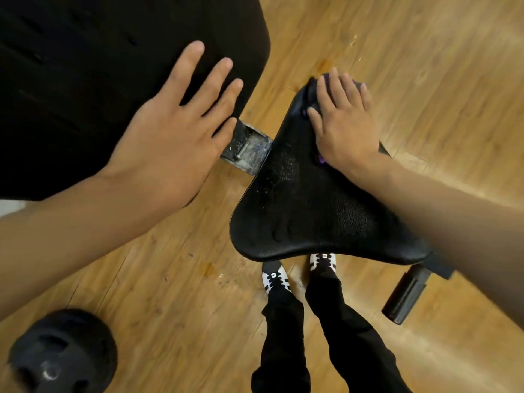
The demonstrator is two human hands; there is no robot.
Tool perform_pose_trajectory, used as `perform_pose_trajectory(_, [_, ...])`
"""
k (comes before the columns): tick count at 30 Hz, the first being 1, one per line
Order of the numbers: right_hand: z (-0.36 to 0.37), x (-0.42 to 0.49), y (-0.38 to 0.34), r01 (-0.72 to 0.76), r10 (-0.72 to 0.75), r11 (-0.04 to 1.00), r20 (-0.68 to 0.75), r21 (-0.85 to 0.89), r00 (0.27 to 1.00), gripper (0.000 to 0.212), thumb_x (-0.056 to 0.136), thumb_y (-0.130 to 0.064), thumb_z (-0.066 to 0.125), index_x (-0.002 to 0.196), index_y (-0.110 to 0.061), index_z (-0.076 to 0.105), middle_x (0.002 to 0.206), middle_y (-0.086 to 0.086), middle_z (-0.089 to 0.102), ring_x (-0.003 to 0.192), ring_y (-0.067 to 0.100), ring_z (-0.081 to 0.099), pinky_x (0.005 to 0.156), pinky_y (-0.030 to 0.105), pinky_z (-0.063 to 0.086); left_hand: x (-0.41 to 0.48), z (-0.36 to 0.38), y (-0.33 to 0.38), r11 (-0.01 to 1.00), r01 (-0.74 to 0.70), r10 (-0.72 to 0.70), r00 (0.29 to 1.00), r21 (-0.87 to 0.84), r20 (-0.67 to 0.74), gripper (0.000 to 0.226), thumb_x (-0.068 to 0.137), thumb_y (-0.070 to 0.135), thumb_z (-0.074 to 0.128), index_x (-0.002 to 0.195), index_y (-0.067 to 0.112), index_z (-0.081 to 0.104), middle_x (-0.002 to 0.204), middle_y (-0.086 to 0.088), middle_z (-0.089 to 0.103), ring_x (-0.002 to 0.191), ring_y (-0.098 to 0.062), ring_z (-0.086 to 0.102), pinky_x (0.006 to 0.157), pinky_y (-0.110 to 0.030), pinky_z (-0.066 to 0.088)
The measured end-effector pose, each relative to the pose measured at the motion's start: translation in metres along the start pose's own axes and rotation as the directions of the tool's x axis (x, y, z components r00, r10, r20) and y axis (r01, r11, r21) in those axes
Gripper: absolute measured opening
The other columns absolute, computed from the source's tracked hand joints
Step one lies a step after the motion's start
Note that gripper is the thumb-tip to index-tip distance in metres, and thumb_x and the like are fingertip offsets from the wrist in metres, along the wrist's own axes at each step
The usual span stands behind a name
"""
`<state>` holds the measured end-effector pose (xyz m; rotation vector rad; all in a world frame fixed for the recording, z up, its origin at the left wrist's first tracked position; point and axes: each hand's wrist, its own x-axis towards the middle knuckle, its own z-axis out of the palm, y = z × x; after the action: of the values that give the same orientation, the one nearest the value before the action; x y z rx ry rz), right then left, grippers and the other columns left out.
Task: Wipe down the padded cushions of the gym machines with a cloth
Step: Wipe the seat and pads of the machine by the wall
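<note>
The right hand [344,120] pressed flat on the purple cloth [358,84] at the narrow end of the seat cushion [306,217], the left hand [175,131] splayed open on the back pad [85,80]; firm overlapping strokes looked wisest.

Grained black leather-look seat cushion [312,217], faint sheen, under right fingers [334,89] | purple cloth [358,84] showing past those fingertips | matt black back pad [85,80] beneath left fingers [215,80] | scuffed dull metal bracket [249,148] beside them | glossy wood-plank floor [425,80]
</note>
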<state>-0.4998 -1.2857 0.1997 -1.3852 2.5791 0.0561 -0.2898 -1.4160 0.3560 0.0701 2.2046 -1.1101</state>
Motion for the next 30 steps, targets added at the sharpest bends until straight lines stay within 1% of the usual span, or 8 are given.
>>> perform_pose_trajectory(3, [0.01, -0.089, -0.033, -0.025, 0.024, 0.999, -0.041, -0.032, 0.999, 0.06, 0.109, -0.04, 0.022, 0.161, -0.011, 0.023, 0.169, 0.011, 0.019, 0.157, 0.03, 0.014, 0.127, 0.05, 0.008, -0.001, -0.002, -0.003, 1.0, 0.009, -0.009, 1.0, -0.016, -0.011, 0.078, 0.103, 0.051, 0.016, 0.16, 0.009, -0.015, 0.161, -0.036, -0.029, 0.15, -0.057, -0.023, 0.118, -0.075, -0.012])
perform_pose_trajectory(8, [0.017, -0.156, -0.036, 0.377, -0.37, 0.925, 0.109, -0.053, 0.923, 0.061, 0.107, -0.042, 0.024, 0.16, -0.013, 0.029, 0.168, 0.007, 0.024, 0.156, 0.024, 0.021, 0.127, 0.043, 0.012, 0.0, -0.005, -0.006, 0.999, 0.002, -0.002, 1.0, -0.049, -0.001, 0.075, 0.105, 0.049, 0.017, 0.163, 0.01, -0.011, 0.161, -0.035, -0.029, 0.15, -0.057, -0.024, 0.117, -0.075, -0.014])
perform_pose_trajectory(15, [0.006, -0.014, -0.024, -0.036, 0.035, 0.999, -0.021, -0.025, 0.999, 0.063, 0.11, -0.039, 0.026, 0.162, -0.006, 0.015, 0.17, 0.014, 0.012, 0.158, 0.028, 0.007, 0.128, 0.047, 0.006, 0.002, 0.001, 0.0, 0.999, 0.022, -0.024, 0.999, -0.046, -0.04, 0.074, 0.103, 0.054, 0.013, 0.163, 0.015, -0.004, 0.167, -0.03, -0.019, 0.154, -0.053, -0.016, 0.118, -0.073, -0.011])
perform_pose_trajectory(21, [0.017, -0.167, -0.031, 0.5, -0.494, 0.864, 0.092, -0.06, 0.864, 0.06, 0.106, -0.037, 0.031, 0.159, -0.008, 0.03, 0.166, 0.011, 0.027, 0.154, 0.026, 0.026, 0.126, 0.042, 0.013, 0.001, -0.003, -0.005, 0.997, 0.014, -0.017, 0.999, -0.082, -0.039, 0.073, 0.104, 0.053, 0.012, 0.165, 0.014, 0.001, 0.167, -0.03, -0.017, 0.154, -0.053, -0.016, 0.117, -0.073, -0.014])
perform_pose_trajectory(23, [0.007, -0.084, -0.009, 0.409, -0.407, 0.91, 0.036, -0.071, 0.913, 0.06, 0.106, -0.033, 0.04, 0.158, -0.005, 0.031, 0.161, 0.016, 0.037, 0.148, 0.032, 0.036, 0.122, 0.046, 0.023, 0.003, -0.001, -0.004, 0.996, 0.018, -0.021, 0.999, -0.084, -0.046, 0.073, 0.104, 0.052, 0.011, 0.164, 0.013, 0.002, 0.168, -0.03, -0.017, 0.154, -0.053, -0.016, 0.117, -0.073, -0.013])
perform_pose_trajectory(26, [-0.008, 0.021, 0.014, 0.117, -0.117, 0.993, 0.07, 0.002, 0.991, 0.061, 0.11, -0.036, 0.033, 0.162, -0.007, 0.019, 0.169, 0.015, 0.018, 0.156, 0.031, 0.015, 0.126, 0.047, 0.011, 0.004, 0.003, 0.0, 0.998, 0.015, -0.018, 0.999, -0.069, -0.05, 0.073, 0.103, 0.052, 0.007, 0.164, 0.013, 0.002, 0.168, -0.029, -0.016, 0.154, -0.053, -0.016, 0.117, -0.073, -0.013])
perform_pose_trajectory(28, [0.005, 0.003, -0.003, 0.013, -0.013, 1.0, -0.013, 0.01, 1.0, 0.06, 0.11, -0.036, 0.029, 0.162, -0.008, 0.019, 0.169, 0.013, 0.016, 0.157, 0.029, 0.011, 0.127, 0.046, 0.008, 0.004, 0.0, 0.0, 0.998, 0.005, -0.008, 0.998, -0.068, -0.054, 0.073, 0.102, 0.053, 0.006, 0.164, 0.014, 0.003, 0.169, -0.028, -0.015, 0.155, -0.053, -0.015, 0.118, -0.073, -0.012])
perform_pose_trajectory(30, [0.02, -0.074, -0.038, 0.135, -0.136, 0.99, -0.03, -0.037, 0.99, 0.061, 0.108, -0.034, 0.034, 0.161, -0.006, 0.022, 0.168, 0.014, 0.018, 0.157, 0.029, 0.014, 0.127, 0.047, 0.009, 0.002, -0.001, -0.002, 0.997, 0.0, -0.004, 0.999, -0.081, -0.041, 0.073, 0.102, 0.053, 0.006, 0.164, 0.014, 0.004, 0.168, -0.029, -0.016, 0.154, -0.053, -0.015, 0.117, -0.073, -0.013])
